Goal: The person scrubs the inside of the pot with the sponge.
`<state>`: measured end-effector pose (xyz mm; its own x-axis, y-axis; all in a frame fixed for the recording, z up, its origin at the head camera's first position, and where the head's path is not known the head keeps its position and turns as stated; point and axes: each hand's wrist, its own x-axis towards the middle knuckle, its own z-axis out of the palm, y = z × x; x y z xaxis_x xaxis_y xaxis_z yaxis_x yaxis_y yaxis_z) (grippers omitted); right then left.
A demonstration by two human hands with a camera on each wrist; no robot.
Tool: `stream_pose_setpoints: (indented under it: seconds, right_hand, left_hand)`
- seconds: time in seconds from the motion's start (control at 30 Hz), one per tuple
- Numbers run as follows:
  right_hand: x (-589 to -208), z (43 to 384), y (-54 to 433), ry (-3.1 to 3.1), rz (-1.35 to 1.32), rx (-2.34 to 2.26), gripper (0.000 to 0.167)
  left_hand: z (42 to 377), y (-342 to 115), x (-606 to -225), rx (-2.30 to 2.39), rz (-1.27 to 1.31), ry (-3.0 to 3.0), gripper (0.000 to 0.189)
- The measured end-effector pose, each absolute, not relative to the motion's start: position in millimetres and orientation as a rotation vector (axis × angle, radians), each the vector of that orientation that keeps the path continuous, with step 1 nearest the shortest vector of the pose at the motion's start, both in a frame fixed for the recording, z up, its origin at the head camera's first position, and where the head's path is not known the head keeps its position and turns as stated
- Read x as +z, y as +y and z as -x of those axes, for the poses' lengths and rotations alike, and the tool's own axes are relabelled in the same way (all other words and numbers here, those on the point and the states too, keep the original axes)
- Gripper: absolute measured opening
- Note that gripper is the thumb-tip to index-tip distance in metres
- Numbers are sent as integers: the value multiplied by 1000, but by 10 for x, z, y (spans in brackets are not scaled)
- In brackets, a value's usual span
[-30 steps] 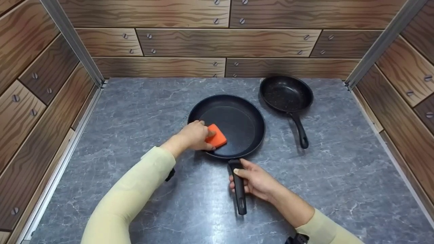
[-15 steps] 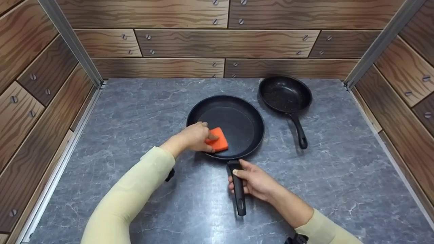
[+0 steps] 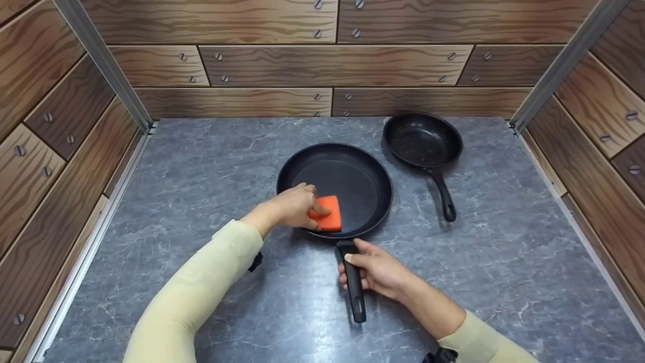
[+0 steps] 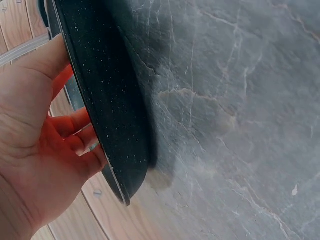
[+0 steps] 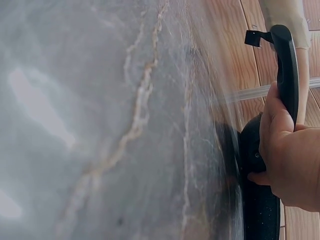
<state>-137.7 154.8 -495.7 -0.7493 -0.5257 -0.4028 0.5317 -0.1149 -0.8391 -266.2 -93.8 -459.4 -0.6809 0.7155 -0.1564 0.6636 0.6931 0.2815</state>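
Note:
A large black frying pan (image 3: 347,174) lies near the middle of the table, its handle (image 3: 357,295) toward the front. My left hand (image 3: 296,205) reaches over the pan's left rim and holds an orange sponge (image 3: 330,218) against the lower left of the inside. In the left wrist view the pan's speckled outer wall (image 4: 107,95) hides most of the sponge and the fingertips. My right hand (image 3: 380,269) grips the handle close to the pan, thumb on top. The right wrist view shows its fingers (image 5: 275,117) wrapped around the handle (image 5: 287,70).
A smaller black frying pan (image 3: 423,138) stands at the back right, its handle (image 3: 443,194) pointing to the front. The grey marbled table (image 3: 201,166) is enclosed by wood-patterned walls (image 3: 272,65) at the back and both sides.
My left hand has slid the sponge slightly toward the front and right along the pan, and the sponge has turned a little. My right hand keeps its grip on the handle.

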Motion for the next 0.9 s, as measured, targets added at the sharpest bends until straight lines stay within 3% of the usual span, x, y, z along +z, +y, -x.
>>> stream_pose_setpoints:
  seconds: [0.9]
  right_hand:
    - [-4944,1393,1547,1450,-14,-1906,79]
  left_hand:
    - [2615,-736,-4732,439,-1101,2639,49]
